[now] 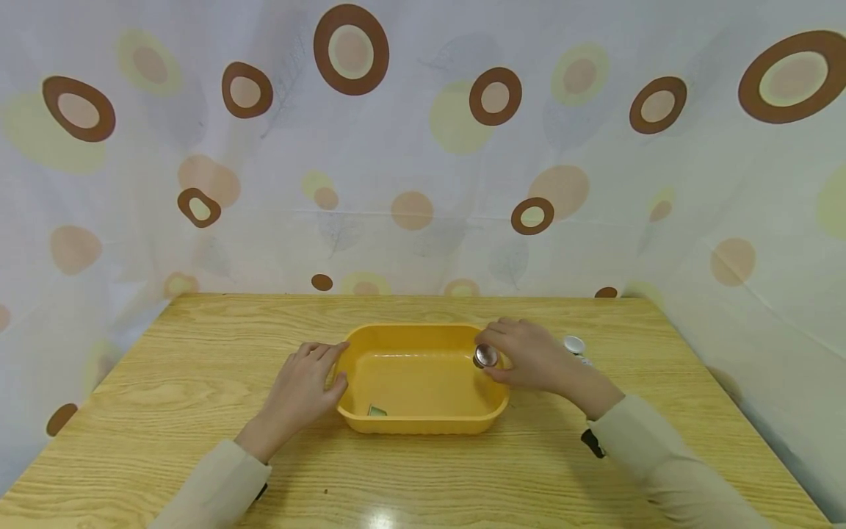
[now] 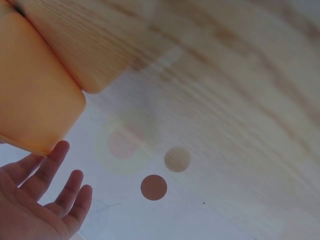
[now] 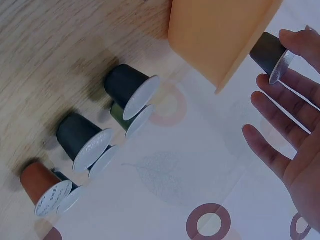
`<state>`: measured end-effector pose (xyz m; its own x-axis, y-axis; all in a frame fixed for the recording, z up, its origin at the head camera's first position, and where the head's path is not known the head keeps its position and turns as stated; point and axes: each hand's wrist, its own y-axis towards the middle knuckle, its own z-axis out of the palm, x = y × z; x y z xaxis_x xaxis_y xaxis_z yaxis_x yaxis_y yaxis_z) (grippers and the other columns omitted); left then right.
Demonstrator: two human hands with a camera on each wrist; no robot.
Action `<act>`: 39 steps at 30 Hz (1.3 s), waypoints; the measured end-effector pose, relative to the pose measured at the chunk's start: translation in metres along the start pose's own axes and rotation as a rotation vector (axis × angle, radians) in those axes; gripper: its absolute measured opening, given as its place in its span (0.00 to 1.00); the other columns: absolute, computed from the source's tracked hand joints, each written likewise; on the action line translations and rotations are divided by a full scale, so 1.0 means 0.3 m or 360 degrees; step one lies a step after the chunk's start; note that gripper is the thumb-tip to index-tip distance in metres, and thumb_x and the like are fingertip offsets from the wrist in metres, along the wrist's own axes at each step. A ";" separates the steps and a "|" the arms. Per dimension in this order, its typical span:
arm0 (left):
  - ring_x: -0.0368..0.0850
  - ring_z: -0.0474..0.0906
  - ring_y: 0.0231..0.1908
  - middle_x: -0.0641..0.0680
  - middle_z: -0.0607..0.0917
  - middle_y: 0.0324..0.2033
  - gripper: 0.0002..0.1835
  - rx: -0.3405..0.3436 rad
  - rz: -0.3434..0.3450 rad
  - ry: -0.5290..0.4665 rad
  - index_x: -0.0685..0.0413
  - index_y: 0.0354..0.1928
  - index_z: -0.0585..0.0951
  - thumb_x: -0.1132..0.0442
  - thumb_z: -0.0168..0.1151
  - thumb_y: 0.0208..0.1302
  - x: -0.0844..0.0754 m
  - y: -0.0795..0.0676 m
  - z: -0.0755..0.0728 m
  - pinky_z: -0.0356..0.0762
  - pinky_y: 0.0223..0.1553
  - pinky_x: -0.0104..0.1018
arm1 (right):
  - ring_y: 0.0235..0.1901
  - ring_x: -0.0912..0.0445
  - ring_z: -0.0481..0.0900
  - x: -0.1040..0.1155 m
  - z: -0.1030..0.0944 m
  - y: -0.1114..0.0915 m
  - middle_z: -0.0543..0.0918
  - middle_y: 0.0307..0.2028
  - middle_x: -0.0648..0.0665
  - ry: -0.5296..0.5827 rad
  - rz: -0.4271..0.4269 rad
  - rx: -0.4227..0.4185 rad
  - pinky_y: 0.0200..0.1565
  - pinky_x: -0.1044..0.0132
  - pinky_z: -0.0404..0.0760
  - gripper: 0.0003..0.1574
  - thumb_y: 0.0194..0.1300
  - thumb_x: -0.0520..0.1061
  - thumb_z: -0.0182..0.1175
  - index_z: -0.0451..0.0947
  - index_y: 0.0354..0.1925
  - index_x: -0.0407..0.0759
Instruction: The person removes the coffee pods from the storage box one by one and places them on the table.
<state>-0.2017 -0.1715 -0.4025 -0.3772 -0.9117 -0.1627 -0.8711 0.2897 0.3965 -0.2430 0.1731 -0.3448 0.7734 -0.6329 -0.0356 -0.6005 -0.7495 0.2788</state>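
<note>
My right hand [image 1: 525,356] pinches a dark coffee capsule [image 3: 268,52] with a silvery lid between thumb and fingers. In the head view that capsule is over the right end of a yellow plastic tub [image 1: 423,425], its lid facing up toward me. My left hand [image 1: 300,393] lies at the tub's left end, fingertips and thumb at the rim; the left wrist view has its fingers [image 2: 54,167] loosely extended along that edge. Inside the tub, a green capsule [image 1: 377,411] lies at the front left corner.
Several more capsules stand on the wooden table [image 1: 198,382] right of the tub, among them black ones [image 3: 80,137], a green one [image 3: 120,116] and a copper-brown one [image 3: 39,182]. A patterned cloth [image 1: 410,162] hangs behind the table and along its sides.
</note>
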 end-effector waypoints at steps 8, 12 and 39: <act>0.52 0.72 0.49 0.52 0.82 0.46 0.24 0.0004 -0.0008 -0.0006 0.53 0.57 0.74 0.56 0.54 0.59 -0.002 0.000 -0.003 0.73 0.47 0.48 | 0.35 0.59 0.74 -0.031 -0.024 -0.025 0.80 0.35 0.54 -0.0027 0.0003 -0.0119 0.37 0.61 0.75 0.16 0.50 0.51 0.65 0.78 0.39 0.49; 0.52 0.72 0.49 0.52 0.82 0.46 0.24 0.0003 -0.0004 -0.0007 0.53 0.57 0.74 0.56 0.54 0.59 -0.003 0.000 -0.004 0.73 0.47 0.48 | 0.36 0.58 0.74 -0.043 -0.028 -0.041 0.79 0.34 0.53 -0.0072 0.0043 -0.0137 0.35 0.61 0.75 0.17 0.50 0.50 0.66 0.78 0.39 0.48; 0.52 0.72 0.49 0.52 0.82 0.46 0.24 0.0001 0.0001 -0.0012 0.53 0.58 0.74 0.56 0.54 0.59 -0.004 0.005 -0.004 0.73 0.48 0.48 | 0.30 0.56 0.75 -0.074 0.040 -0.167 0.81 0.30 0.52 -0.0161 0.0167 -0.0125 0.25 0.65 0.70 0.19 0.44 0.51 0.70 0.80 0.37 0.47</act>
<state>-0.2021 -0.1705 -0.4006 -0.3802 -0.9093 -0.1694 -0.8711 0.2904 0.3961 -0.2326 0.2223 -0.3695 0.6807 -0.7261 -0.0975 -0.6561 -0.6634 0.3598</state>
